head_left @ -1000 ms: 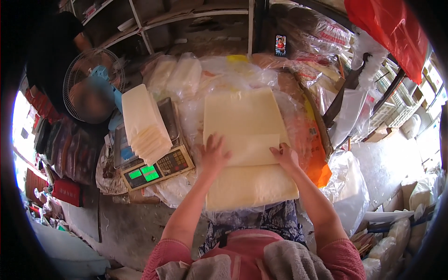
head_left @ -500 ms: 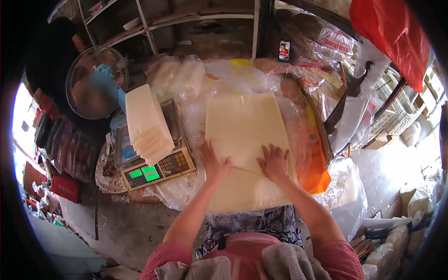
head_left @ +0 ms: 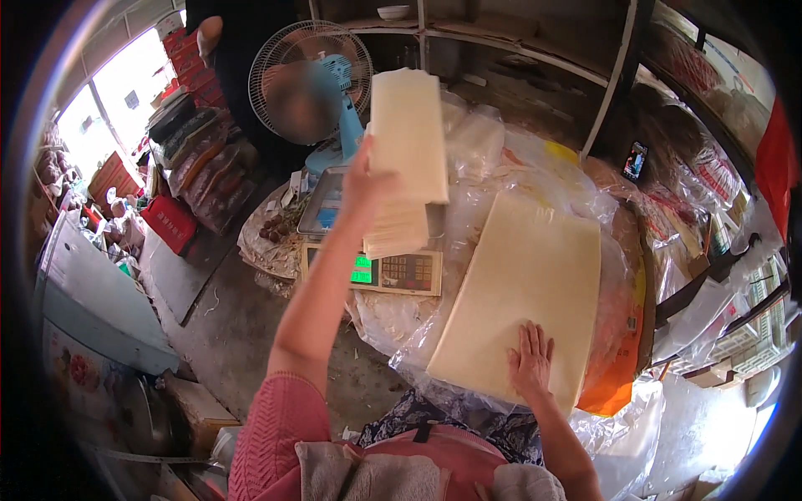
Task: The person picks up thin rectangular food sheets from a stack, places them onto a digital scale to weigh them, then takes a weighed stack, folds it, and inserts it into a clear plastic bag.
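On the plastic-covered table lies a large, flat, pale yellow sheet (head_left: 535, 259), seemingly the top of a stack. My right hand (head_left: 530, 359) rests on its near part, fingers stretched out. To the left, long folded pale yellow sheets (head_left: 409, 125) are piled on a digital scale (head_left: 409, 274). My left hand (head_left: 368, 188) is closed on the left edge of the upper folded sheets, thumb on top; its fingers are partly hidden. Below these, the lower folded sheets (head_left: 396, 232) show their layered ends over the scale's front.
A blue fan (head_left: 338, 71) stands behind the scale, with a person in dark clothes (head_left: 238, 50) beyond it. Clear plastic bags (head_left: 476, 146) lie at the table's back. A phone (head_left: 635, 160) stands at the back right. An orange bag (head_left: 610, 380) hangs by the right edge.
My left hand has left the large sheet and reached to the folded sheets on the scale. My right hand stays on the large sheet, nearer its front. The view has turned left.
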{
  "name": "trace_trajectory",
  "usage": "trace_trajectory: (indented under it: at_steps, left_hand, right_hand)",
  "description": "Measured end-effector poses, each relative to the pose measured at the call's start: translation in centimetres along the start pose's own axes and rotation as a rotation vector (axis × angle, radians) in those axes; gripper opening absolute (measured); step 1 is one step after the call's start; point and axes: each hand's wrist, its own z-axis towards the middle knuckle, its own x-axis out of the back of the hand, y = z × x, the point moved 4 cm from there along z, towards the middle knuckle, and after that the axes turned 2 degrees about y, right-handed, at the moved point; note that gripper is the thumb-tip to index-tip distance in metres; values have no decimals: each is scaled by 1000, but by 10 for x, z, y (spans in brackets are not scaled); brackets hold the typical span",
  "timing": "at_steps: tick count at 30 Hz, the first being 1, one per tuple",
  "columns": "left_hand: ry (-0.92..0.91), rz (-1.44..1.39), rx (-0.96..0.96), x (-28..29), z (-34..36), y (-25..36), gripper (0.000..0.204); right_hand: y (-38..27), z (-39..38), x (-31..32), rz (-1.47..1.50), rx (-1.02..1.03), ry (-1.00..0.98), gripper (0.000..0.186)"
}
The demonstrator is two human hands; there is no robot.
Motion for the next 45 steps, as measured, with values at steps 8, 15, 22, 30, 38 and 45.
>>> trace_trajectory:
  at_steps: [8,15,22,30,38,45]
  left_hand:
    - [54,69,211,55,46,-33,67]
    - [309,105,-11,79,7,-13,69]
    - [382,-29,150,128,-30,-51,60]
    - [347,-5,425,135,-58,-139,49]
    - [187,-571,668,99,-50,-165,66]
    - [143,-543,527,94,-56,-175,52]
  right_hand:
    - [-5,3,2,0,38,16,55]
    - [-2,3,1,-8,7,-33,54]
    - [-6,2,1,-8,-8,-39,55]
    - [4,0,-3,-13,-63,-27,55]
    - [4,0,3,41,-81,4,56]
    - [1,-2,7,59,-63,26,55]
